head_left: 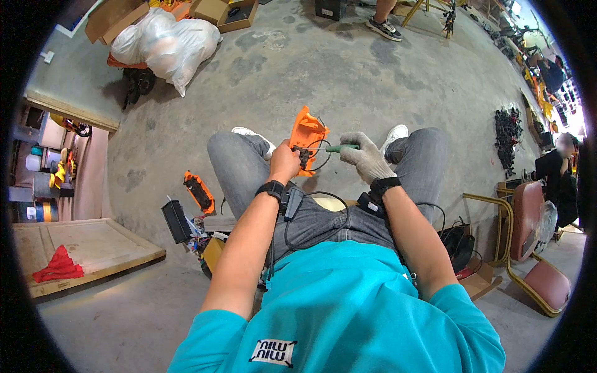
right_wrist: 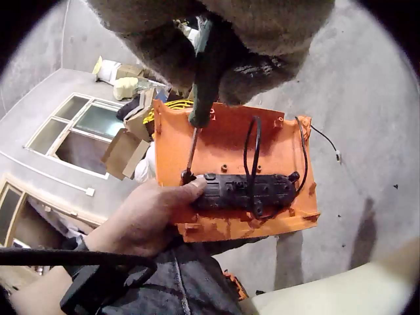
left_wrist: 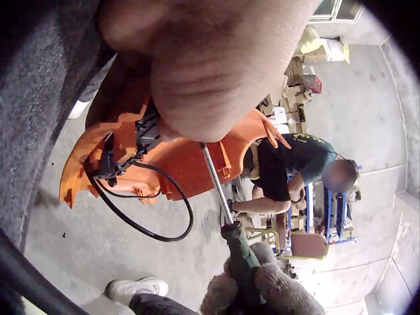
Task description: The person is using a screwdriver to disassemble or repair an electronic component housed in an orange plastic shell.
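My bare left hand (head_left: 285, 163) grips an orange plastic cover (right_wrist: 230, 144) by its edge, the thumb pressing on a black plastic part (right_wrist: 246, 191) fixed along its inside. A thin black cable (left_wrist: 172, 226) loops off that part. In my gloved right hand (head_left: 364, 155) is a screwdriver (right_wrist: 203, 92) with a green handle, held between fingers and thumb. Its metal shaft (left_wrist: 217, 182) runs to the end of the black part, the tip right beside my left thumb in the right wrist view. The cover is held up between my knees.
Another orange piece with a black part (head_left: 199, 193) lies on the floor at left, near a black box (head_left: 176, 221). White plastic bags (head_left: 163, 46) sit at the upper left. Chairs (head_left: 528, 227) stand at right. Another person (left_wrist: 289, 170) is further off.
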`<act>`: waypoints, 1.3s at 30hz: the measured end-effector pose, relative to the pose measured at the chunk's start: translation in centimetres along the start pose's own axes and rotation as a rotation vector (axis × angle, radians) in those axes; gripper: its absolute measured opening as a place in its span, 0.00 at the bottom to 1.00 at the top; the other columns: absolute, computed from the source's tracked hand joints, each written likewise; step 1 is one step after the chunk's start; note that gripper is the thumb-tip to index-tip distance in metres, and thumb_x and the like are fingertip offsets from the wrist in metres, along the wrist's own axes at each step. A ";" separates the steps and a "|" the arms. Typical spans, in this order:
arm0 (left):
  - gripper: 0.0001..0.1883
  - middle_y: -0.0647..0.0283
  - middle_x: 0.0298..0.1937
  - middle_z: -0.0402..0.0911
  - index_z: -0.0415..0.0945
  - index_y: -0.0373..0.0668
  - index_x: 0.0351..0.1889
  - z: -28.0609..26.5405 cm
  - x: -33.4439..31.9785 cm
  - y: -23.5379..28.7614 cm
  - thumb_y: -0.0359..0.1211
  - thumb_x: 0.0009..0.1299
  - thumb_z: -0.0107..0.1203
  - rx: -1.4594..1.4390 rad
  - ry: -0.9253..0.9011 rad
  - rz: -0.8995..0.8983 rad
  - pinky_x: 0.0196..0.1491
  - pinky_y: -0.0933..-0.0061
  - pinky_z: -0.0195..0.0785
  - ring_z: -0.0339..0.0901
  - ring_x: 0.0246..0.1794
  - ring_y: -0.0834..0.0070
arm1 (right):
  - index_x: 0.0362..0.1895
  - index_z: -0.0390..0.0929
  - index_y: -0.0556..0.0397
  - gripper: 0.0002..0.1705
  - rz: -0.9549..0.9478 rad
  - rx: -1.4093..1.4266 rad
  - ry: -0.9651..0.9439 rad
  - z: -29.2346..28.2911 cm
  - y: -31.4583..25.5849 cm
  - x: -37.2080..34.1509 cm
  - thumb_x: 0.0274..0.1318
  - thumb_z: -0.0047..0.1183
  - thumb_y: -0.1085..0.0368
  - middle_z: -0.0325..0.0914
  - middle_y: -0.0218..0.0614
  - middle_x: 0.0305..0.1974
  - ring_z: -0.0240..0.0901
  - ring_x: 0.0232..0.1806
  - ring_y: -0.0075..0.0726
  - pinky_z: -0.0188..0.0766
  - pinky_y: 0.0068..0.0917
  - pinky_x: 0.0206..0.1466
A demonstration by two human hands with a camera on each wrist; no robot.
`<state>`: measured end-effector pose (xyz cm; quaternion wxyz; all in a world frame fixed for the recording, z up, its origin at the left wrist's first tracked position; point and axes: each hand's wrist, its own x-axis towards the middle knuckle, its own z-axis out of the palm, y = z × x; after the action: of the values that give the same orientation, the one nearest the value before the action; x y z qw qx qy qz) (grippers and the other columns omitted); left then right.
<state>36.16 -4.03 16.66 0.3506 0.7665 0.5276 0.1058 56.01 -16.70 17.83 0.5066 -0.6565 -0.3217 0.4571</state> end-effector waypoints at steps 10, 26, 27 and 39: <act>0.17 0.43 0.47 0.83 0.74 0.36 0.54 0.1 0.1 -0.2 0.32 0.69 0.58 -0.011 -0.012 -0.014 0.52 0.50 0.72 0.79 0.51 0.45 | 0.51 0.74 0.62 0.22 0.146 -0.005 -0.066 -0.6 -1.2 -0.2 0.60 0.54 0.57 0.79 0.39 0.34 0.76 0.34 0.29 0.74 0.27 0.38; 0.17 0.42 0.45 0.83 0.75 0.35 0.52 0.4 0.2 -0.4 0.32 0.68 0.58 -0.007 0.011 0.001 0.52 0.50 0.72 0.79 0.49 0.43 | 0.49 0.74 0.61 0.22 -0.040 -0.025 -0.014 -0.2 -1.1 -0.4 0.64 0.50 0.54 0.76 0.34 0.33 0.72 0.30 0.25 0.75 0.25 0.38; 0.15 0.43 0.45 0.84 0.76 0.36 0.51 0.4 0.1 -0.3 0.32 0.68 0.58 -0.011 0.020 -0.005 0.51 0.50 0.72 0.80 0.49 0.45 | 0.49 0.74 0.61 0.22 -0.039 -0.025 -0.013 0.0 -1.4 -0.5 0.64 0.50 0.54 0.76 0.34 0.33 0.72 0.30 0.25 0.75 0.25 0.38; 0.14 0.45 0.45 0.84 0.77 0.38 0.51 0.3 0.1 0.0 0.32 0.69 0.57 -0.005 0.017 -0.028 0.52 0.52 0.73 0.80 0.49 0.47 | 0.55 0.74 0.61 0.25 -0.004 -0.030 -0.035 -0.5 -1.1 -0.3 0.60 0.55 0.57 0.78 0.38 0.41 0.76 0.39 0.28 0.76 0.25 0.44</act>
<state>36.30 -4.09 16.45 0.3497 0.7570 0.5411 0.1087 56.40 -16.88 18.99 0.4919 -0.6552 -0.3388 0.4626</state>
